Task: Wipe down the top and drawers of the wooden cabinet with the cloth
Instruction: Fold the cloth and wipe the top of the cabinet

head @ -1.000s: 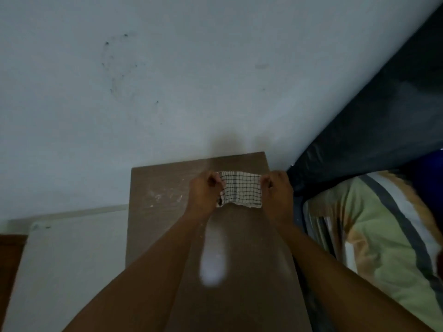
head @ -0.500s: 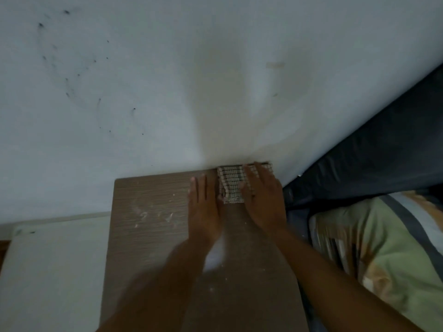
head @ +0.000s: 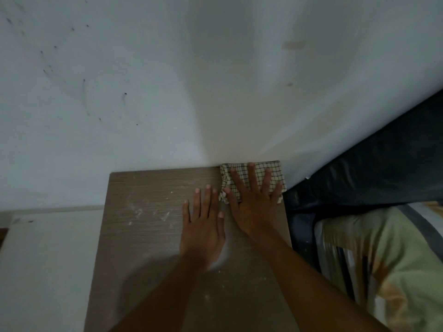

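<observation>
**Cloth pinned at the cabinet's far right corner**

Your right hand (head: 254, 204) lies flat on the checked cloth (head: 260, 173), palm down, fingers (head: 250, 178) spread wide and straight, gripping nothing. The cloth sits on the cabinet top (head: 148, 236) at its far right corner, its back edge against the white wall (head: 167, 80), its left edge bunched and folded.

Your left hand (head: 202, 226) rests flat on the bare wood just left of the cloth, fingers straight and close together, thumb out toward the right hand. Its fingertips stop short of the cloth's left edge; whether they touch it you cannot tell.

White dust streaks (head: 148, 209) mark the cabinet top left of your left hand, with a pale smear near that wrist. A dark sheet (head: 371, 176) and a striped pillow (head: 383, 259) lie to the cabinet's right. A pale flat surface (head: 48, 259) borders the cabinet's left side.
</observation>
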